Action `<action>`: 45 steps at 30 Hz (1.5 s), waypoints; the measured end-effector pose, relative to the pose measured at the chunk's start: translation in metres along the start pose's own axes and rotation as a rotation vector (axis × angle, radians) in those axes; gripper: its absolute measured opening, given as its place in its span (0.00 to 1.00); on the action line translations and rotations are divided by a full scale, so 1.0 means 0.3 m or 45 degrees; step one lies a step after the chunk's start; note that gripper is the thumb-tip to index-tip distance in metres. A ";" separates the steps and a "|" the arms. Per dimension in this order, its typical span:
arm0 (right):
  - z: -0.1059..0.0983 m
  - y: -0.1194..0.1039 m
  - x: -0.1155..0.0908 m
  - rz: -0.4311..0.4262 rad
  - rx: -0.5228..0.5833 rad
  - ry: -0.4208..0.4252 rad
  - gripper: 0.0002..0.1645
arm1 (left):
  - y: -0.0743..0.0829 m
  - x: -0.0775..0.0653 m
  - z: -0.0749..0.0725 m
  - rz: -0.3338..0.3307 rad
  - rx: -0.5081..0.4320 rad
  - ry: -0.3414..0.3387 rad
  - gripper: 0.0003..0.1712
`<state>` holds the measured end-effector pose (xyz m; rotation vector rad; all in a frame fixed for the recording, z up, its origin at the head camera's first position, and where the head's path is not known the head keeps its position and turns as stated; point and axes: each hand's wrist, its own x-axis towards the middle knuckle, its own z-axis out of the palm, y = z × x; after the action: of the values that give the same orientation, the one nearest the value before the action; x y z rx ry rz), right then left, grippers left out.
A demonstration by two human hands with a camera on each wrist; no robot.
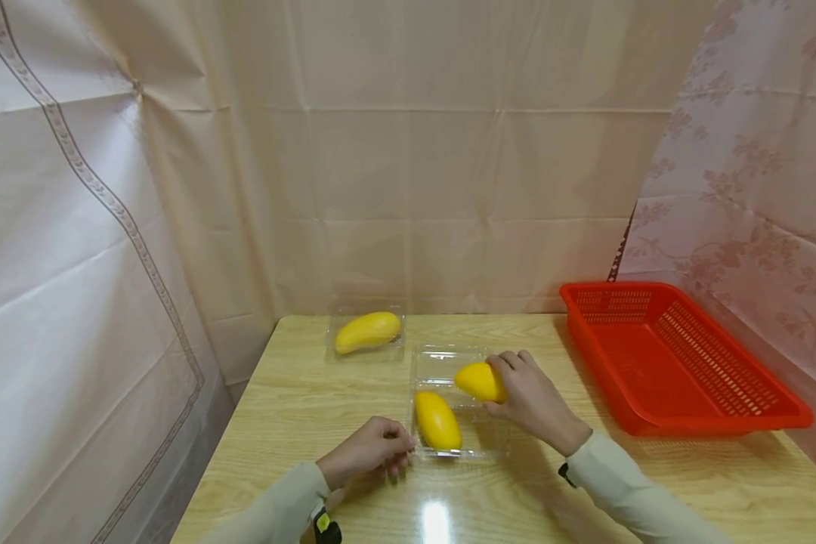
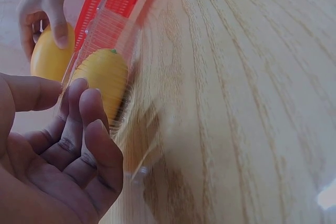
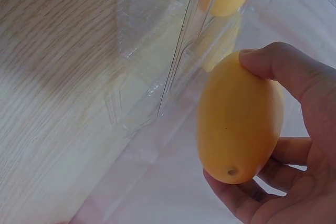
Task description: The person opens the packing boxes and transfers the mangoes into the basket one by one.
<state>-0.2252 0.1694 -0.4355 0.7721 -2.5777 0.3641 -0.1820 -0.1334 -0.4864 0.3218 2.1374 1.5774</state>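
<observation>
My right hand [image 1: 533,397] grips a yellow mango [image 3: 236,121] between thumb and fingers. In the head view the fruit overlaps the right part of an open clear plastic clamshell box [image 1: 442,369]; the right wrist view shows it held beside the box wall. A second yellow mango [image 1: 438,421] lies in the left part of that box. At the box's near left corner is my left hand [image 1: 372,452]. Its thumb and index fingertip pinch the plastic rim in the left wrist view, while its other fingers [image 2: 105,153] are loosely bent.
A red plastic basket [image 1: 659,363] with slotted sides stands at the table's right. Towards the back left, a longer, curved yellow fruit [image 1: 367,332] lies in another clear plastic box [image 1: 333,321]. Cloth curtains [image 1: 408,166] hang behind and on both sides of the wooden table [image 1: 292,408].
</observation>
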 end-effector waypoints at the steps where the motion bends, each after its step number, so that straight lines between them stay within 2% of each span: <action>1: -0.002 0.002 0.000 0.000 0.002 0.004 0.40 | 0.001 -0.001 0.000 0.003 -0.003 -0.001 0.16; 13: -0.018 0.027 0.005 0.022 0.025 0.007 0.40 | -0.004 0.005 -0.003 0.003 -0.047 -0.016 0.17; 26: -0.023 0.059 0.000 0.053 0.037 0.010 0.40 | 0.000 0.004 0.006 -0.034 -0.019 0.008 0.16; 31: -0.025 0.068 -0.007 0.069 0.034 0.010 0.39 | -0.002 0.004 0.012 -0.024 -0.029 0.009 0.16; 39: -0.028 0.091 -0.010 0.025 0.035 0.063 0.40 | 0.003 0.003 0.011 -0.017 -0.031 0.006 0.16; 45: -0.036 0.105 -0.009 0.057 0.037 0.046 0.40 | 0.002 0.000 0.009 -0.024 -0.034 0.004 0.16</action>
<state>-0.2377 0.1999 -0.4313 0.7121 -2.5645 0.4267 -0.1809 -0.1310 -0.4865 0.2904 2.1138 1.5954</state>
